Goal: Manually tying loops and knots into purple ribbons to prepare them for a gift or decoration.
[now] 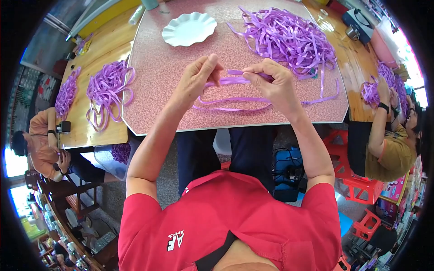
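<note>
A purple ribbon runs between my two hands above the pink table top. My right hand pinches it between thumb and fingers, and a short end sticks out to the left of the fingertips. The fingers of my left hand are drawn together close to the ribbon; whether they grip a strand is hidden. Below the hands, loose lengths of the same ribbon lie in long loops. Just beyond my right hand rises a big tangled heap of purple ribbon.
A white plate with a wavy rim stands at the far left of the pink table. More purple ribbon lies on the wooden table to the left. One person sits at each side, and red stools stand at the right.
</note>
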`<state>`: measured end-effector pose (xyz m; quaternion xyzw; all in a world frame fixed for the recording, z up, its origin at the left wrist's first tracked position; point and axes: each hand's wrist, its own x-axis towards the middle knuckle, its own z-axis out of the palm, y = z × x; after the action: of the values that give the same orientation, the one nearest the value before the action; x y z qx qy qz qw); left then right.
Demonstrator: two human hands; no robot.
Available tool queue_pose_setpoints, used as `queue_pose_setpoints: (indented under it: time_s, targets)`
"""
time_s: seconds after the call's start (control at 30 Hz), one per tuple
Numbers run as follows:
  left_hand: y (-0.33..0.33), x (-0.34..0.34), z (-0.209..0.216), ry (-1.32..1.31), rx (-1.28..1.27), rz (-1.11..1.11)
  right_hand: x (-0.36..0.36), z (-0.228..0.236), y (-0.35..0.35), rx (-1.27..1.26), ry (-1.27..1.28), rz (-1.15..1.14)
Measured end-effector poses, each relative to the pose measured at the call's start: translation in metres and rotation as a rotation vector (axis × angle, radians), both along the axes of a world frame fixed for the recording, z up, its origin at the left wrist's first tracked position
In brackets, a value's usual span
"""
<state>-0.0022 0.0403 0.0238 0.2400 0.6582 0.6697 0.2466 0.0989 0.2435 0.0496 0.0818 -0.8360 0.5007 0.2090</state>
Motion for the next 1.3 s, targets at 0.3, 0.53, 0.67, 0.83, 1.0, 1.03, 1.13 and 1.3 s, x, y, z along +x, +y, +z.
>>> queue_pose_setpoints:
  time_s: [0.3,0.53,0.67,0.83,1.0,1.03,1.13,1.3]
  targets:
    - [0.023,0.018,0.001,0.028,-0.123,-0.109,-0.001,-0.003,0.007,0.11,0.106,0.04]
    - [0.027,0.021,-0.02,0.105,0.094,0.025,0.004,-0.004,0.004,0.082,0.025,0.039]
    - [0.021,0.026,-0.016,0.036,0.116,-0.05,0.003,-0.012,0.01,-0.172,-0.15,0.085]
    - [0.017,0.03,-0.012,-0.19,0.252,-0.116,-0.001,-0.005,0.012,-0.502,-0.273,0.098]
    - [0.018,0.029,-0.013,-0.284,0.439,-0.108,-0.005,-0.013,0.011,-0.749,-0.395,0.074]
    - [0.019,0.029,-0.012,-0.318,0.523,-0.085,-0.004,-0.015,0.009,-0.797,-0.438,0.089]
    - [0.025,0.032,-0.014,-0.106,0.414,0.093,-0.002,-0.018,-0.002,-0.845,-0.473,0.089]
    - [0.032,0.028,-0.015,0.717,0.106,0.214,-0.002,-0.025,-0.002,-0.772,-0.394,0.079]
